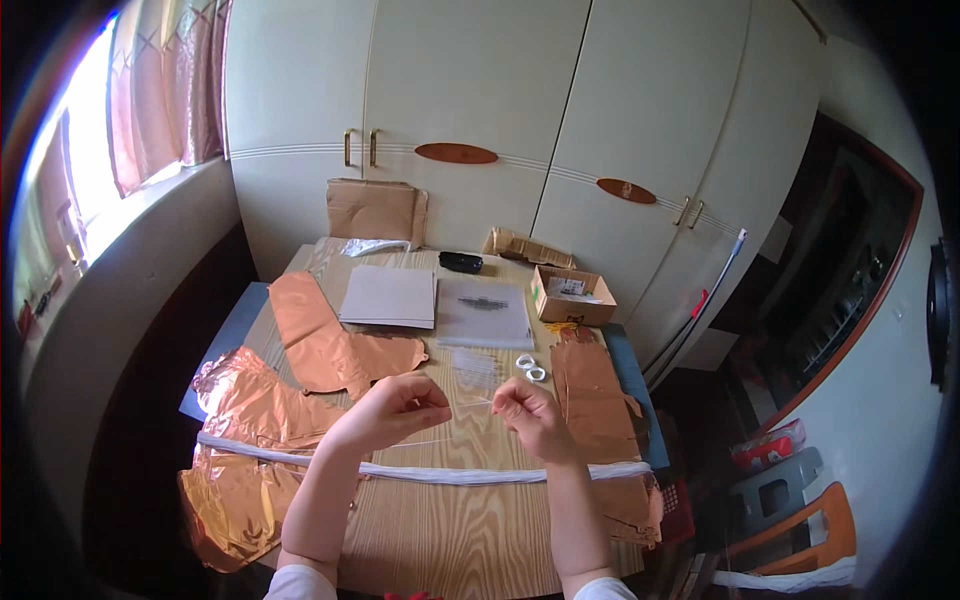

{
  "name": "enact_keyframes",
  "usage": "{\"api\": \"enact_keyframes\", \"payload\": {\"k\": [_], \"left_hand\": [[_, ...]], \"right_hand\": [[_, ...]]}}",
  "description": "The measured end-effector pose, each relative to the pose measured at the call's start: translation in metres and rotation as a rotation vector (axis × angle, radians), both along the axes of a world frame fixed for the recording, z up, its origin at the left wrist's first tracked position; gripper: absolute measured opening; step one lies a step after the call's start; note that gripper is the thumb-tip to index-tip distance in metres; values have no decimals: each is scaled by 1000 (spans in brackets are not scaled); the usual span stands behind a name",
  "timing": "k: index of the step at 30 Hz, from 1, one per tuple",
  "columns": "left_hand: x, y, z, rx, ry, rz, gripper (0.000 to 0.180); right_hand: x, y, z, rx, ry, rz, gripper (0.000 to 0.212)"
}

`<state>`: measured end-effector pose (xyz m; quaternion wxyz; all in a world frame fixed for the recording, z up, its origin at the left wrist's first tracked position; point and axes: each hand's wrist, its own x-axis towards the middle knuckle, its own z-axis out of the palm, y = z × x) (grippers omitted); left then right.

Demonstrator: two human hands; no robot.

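Strand (472,403) spans the gap between our hands, above the counter (440,525), beyond the white bundle (440,475). Right hand (533,418) pinches it; left hand (395,410) has fingertips bunched, grip unclear to us. We seem to be straightening it; next likely calls for gentle tension.

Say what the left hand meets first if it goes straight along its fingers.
The thin white strand aside, probably the right hand; depth between the hands is unclear.
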<state>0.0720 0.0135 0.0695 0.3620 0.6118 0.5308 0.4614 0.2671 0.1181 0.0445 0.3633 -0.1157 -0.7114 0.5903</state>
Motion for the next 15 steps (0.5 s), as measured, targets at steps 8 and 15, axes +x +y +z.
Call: {"api": "enact_keyframes", "payload": {"k": [8,15], "left_hand": [[-12,0,-10,-121,-506,-329,18],[20,9,-7,481,-288,160,19]], "right_hand": [[2,14,-9,230,-9,-242,12],[-15,-21,5,477,-187,-125,12]]}}
